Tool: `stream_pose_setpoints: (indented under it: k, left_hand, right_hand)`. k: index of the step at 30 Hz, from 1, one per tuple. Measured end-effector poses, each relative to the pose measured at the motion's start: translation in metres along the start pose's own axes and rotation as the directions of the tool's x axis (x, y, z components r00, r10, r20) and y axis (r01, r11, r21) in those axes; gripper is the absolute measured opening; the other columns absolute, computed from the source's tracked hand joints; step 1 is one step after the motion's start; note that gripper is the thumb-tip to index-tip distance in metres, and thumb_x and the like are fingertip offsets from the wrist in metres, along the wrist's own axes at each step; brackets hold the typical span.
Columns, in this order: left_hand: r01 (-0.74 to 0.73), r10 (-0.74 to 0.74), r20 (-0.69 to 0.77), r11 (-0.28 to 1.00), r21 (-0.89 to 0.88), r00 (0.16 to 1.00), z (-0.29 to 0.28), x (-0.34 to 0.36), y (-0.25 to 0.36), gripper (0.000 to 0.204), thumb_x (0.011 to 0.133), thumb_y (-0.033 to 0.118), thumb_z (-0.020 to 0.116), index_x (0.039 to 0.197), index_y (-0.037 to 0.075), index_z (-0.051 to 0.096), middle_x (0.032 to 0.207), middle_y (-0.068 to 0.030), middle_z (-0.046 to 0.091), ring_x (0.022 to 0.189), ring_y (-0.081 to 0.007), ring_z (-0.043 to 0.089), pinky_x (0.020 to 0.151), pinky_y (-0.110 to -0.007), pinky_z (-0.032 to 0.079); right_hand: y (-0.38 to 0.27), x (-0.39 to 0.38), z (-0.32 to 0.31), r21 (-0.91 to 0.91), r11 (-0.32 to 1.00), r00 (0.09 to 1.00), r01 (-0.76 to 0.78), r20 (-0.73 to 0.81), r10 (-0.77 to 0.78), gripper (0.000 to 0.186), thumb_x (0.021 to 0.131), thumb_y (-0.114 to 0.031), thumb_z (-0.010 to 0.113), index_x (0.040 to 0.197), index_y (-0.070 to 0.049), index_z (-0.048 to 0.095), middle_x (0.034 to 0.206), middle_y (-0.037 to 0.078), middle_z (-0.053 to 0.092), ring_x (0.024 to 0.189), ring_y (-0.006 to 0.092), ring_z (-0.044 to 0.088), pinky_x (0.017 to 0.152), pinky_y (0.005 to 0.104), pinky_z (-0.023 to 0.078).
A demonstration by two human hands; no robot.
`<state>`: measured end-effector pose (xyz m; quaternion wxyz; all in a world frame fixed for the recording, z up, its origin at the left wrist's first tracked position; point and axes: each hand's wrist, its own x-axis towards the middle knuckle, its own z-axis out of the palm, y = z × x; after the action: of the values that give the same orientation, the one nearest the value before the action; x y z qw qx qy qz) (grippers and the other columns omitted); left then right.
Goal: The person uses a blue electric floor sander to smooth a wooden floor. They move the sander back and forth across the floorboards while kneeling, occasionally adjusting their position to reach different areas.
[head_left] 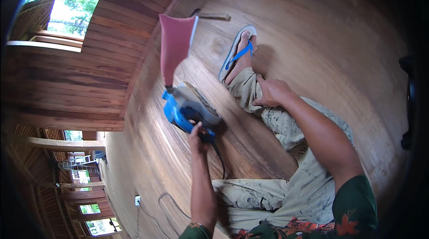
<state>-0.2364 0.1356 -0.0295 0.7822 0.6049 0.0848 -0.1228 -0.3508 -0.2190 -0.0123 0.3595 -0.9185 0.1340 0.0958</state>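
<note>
Two hands, head view: both bare and in sight, over a plank floor (pixel 366 100) with a low sheen.
Left hand (pixel 198 137): closed around the rear handle of a belt sander (pixel 192 107), fingers wrapped under the grip, thumb on top.
Right hand (pixel 273 92): half closed over the trouser leg (pixel 245 88) above the ankle; whether it grips the cloth or only rests there, I cannot tell.
Sander position: over the floor, between the plank wall (pixel 107 46) and the person's bent leg, tilted, its blue housing toward the wall; contact between belt and boards cannot be made out.
Dust bag (pixel 175 44): faded red cloth, joined to the sander by a narrow neck, widening toward the floor's edge at the wall, a pale strip along its far side.
Power cord (pixel 220 154): dark, leaving the sander just beside the left hand and curving toward the trousers (pixel 313 190), which are pale and stained.
Hammer (pixel 214 16): wooden handle, dark head, lying on the floor near its wall edge, beyond the foot.
Flip-flop (pixel 241 54): blue straps, grey sole, worn on the outstretched foot.
Grey cable (pixel 167 196): looped on the floor near the left forearm.
Socket block (pixel 137 200): white, well apart from the sander.
Stepladder (pixel 80 164): metallic, far off, past the wall's end.
</note>
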Motion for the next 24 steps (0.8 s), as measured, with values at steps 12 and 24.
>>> stream_pose_setpoints:
  k: [12,24]
  left_hand:
    - [-0.055,0.054,0.03,0.998,0.035,0.998,0.004,0.262,0.082,0.026,0.086,-0.002,0.069,0.099,0.016,0.057,0.071,0.0005,0.053,0.056,-0.0133,0.055,0.052,-0.031,0.052]
    - [-0.048,0.048,0.005,0.998,0.033,0.999,0.008,0.131,0.038,0.03,0.085,-0.001,0.069,0.105,0.016,0.056,0.07,0.0002,0.051,0.053,-0.0139,0.052,0.051,-0.03,0.049]
  right_hand:
    - [-0.007,0.006,0.002,-0.036,0.998,0.999,-0.051,0.009,0.051,0.094,0.084,-0.051,0.076,0.153,0.001,0.04,0.122,0.025,0.069,0.113,0.0399,0.068,0.096,0.0484,0.054]
    - [-0.002,0.003,0.006,-0.04,0.999,1.0,-0.024,-0.012,0.024,0.093,0.084,-0.052,0.075,0.152,0.002,0.04,0.123,0.024,0.07,0.113,0.0398,0.068,0.095,0.0494,0.054]
